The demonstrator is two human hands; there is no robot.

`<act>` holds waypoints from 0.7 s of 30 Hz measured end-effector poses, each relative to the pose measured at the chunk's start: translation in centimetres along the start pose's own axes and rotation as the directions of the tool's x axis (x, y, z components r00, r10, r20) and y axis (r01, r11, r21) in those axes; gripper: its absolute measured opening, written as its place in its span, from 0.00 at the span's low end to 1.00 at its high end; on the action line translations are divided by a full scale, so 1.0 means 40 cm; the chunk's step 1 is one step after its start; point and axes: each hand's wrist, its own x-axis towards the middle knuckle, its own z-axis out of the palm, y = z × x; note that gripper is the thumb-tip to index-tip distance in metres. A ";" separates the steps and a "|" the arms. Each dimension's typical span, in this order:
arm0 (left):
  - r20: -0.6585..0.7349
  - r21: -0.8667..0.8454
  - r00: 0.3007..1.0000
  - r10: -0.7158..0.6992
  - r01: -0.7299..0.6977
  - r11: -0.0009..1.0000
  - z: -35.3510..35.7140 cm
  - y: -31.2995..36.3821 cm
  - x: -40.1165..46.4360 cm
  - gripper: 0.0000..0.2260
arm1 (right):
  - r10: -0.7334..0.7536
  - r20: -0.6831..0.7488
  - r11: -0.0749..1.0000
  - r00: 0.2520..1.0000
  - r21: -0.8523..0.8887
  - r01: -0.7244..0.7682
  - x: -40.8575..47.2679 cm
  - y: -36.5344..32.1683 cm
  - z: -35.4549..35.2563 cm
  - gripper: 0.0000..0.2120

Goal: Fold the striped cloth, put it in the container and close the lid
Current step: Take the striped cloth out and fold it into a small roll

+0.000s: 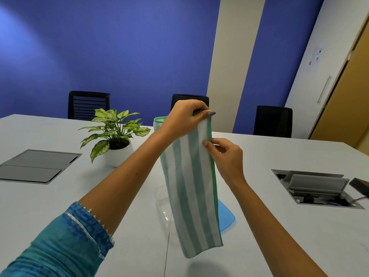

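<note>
At the far left a flat grey hatch panel (38, 166) sits flush in the smooth pale counter (60, 196). Next comes a leafy speckled plant (113, 128) in a rounded white pot (119, 154). The left hand (183, 118), reaching from a blue patterned sleeve (65, 242), is raised above the counter with its fingers (207, 113) pinched shut on the top edge of the striped cloth (191, 186). The cloth is soft terry with green and white bands and a green hem; it hangs down as a long folded strip, its lower end clear of the counter. Behind it lies a clear plastic container (163, 208), partly hidden, with a flat blue lid (226, 216) just beside it on the right. The right hand (227, 156) pinches the cloth's right hem a little below the top corner. Farther right, an open cable box (317, 186) is recessed in the counter.
</note>
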 end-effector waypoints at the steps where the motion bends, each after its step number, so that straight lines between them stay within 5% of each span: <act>1: -0.004 0.002 1.000 0.005 -0.005 1.000 -0.004 0.001 0.006 0.11 | 0.006 -0.002 1.000 1.000 0.002 -0.006 -0.002 0.004 -0.001 0.11; 10: -0.070 0.074 0.994 0.087 -0.082 0.994 -0.050 0.019 0.058 0.12 | 0.154 -0.014 0.987 0.988 0.056 -0.153 -0.033 0.043 0.010 0.13; 21: -0.187 0.083 0.981 0.053 -0.038 0.996 -0.110 0.005 0.085 0.14 | 0.351 0.036 0.927 0.936 0.125 -0.352 -0.090 0.108 -0.002 0.03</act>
